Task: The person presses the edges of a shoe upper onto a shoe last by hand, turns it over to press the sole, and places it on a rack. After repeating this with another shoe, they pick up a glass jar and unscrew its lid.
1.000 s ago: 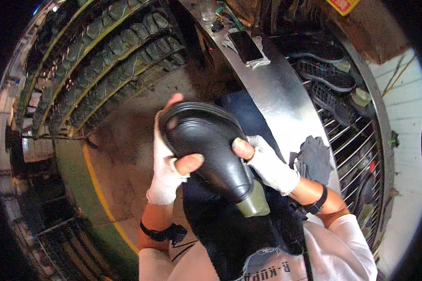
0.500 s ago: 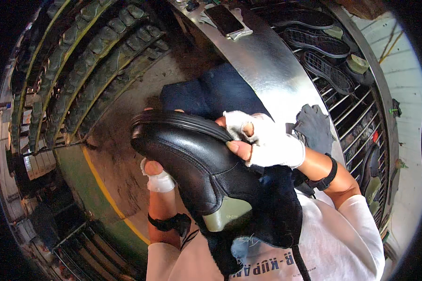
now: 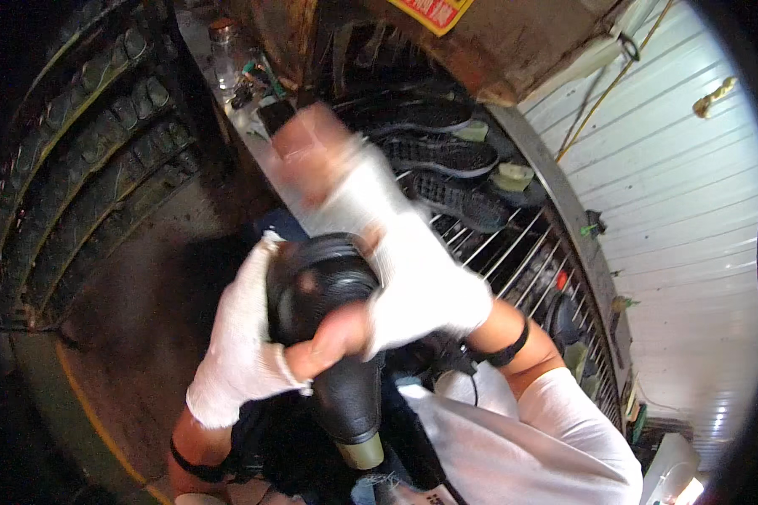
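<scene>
A black leather shoe (image 3: 354,404) stretches away from my body over my lap, toe end far. A pale green shoe last (image 3: 362,454) shows at its near end. White fingerless gloves cover both hands. My left hand (image 3: 244,345) grips the shoe from the left, its thumb laid across the top and its other fingers mostly hidden. Blurred by motion, my right hand (image 3: 387,244) lies over the right side of the shoe, its fingers stretched toward the far left and apart from the thumb. Part of the shoe's toe is hidden under it.
At right, a metal rack (image 3: 522,278) carries several dark shoe soles (image 3: 442,156). A metal ledge (image 3: 288,181) runs beyond my right hand, with a dark phone (image 3: 276,116) and a glass jar (image 3: 222,55) on it. Shelves of shoes (image 3: 101,126) stand at left.
The view has swung right. The shoe has turned from lying aslant to pointing away. My left hand has come up along its left side; my right fingers have left the sole's edge and stretched out.
</scene>
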Demonstrator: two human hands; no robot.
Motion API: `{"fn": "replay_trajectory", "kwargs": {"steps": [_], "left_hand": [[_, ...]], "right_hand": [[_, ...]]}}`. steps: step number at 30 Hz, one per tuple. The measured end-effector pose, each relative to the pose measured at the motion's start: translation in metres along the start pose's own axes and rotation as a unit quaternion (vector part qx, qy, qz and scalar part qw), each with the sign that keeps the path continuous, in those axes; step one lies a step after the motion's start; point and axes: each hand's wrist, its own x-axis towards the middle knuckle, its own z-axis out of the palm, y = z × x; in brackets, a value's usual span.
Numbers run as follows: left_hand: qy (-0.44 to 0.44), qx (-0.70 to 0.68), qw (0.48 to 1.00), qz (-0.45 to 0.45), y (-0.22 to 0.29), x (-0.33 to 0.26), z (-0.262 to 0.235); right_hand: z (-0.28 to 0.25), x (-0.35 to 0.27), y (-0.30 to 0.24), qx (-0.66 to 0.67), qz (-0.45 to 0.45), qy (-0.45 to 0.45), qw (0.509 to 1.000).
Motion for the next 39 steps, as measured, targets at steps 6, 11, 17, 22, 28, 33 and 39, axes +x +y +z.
{"fn": "replay_trajectory", "kwargs": {"steps": [6, 11, 17, 22, 28, 33, 39], "left_hand": [[-0.022, 0.266, 0.963, 0.036, 0.014, -0.006, 0.013], [0.15, 0.276, 0.941, 0.125, 0.049, -0.018, 0.001], [0.323, 0.236, 0.905, 0.142, 0.049, -0.032, 0.007], [0.258, 0.296, 0.917, 0.074, 0.005, -0.058, 0.017], [0.193, 0.378, 0.898, 0.114, -0.043, -0.064, 0.046], [0.187, 0.363, 0.911, 0.051, -0.043, -0.087, 0.068], [0.172, 0.164, 0.965, 0.112, -0.009, -0.079, 0.062]], "right_hand": [[0.002, -0.006, -0.002, -0.006, 0.0, -0.094, 0.996], [0.027, -0.039, -0.007, 0.209, 0.115, -0.001, 0.971], [0.079, -0.086, -0.029, 0.257, 0.321, 0.0, 0.912], [0.026, -0.123, -0.005, 0.259, 0.393, -0.061, 0.88], [-0.038, -0.15, 0.013, 0.236, 0.506, 0.029, 0.829], [-0.047, -0.143, 0.022, 0.294, 0.566, 0.046, 0.769], [0.005, -0.14, 0.001, -0.023, 0.264, -0.072, 0.962]]}}
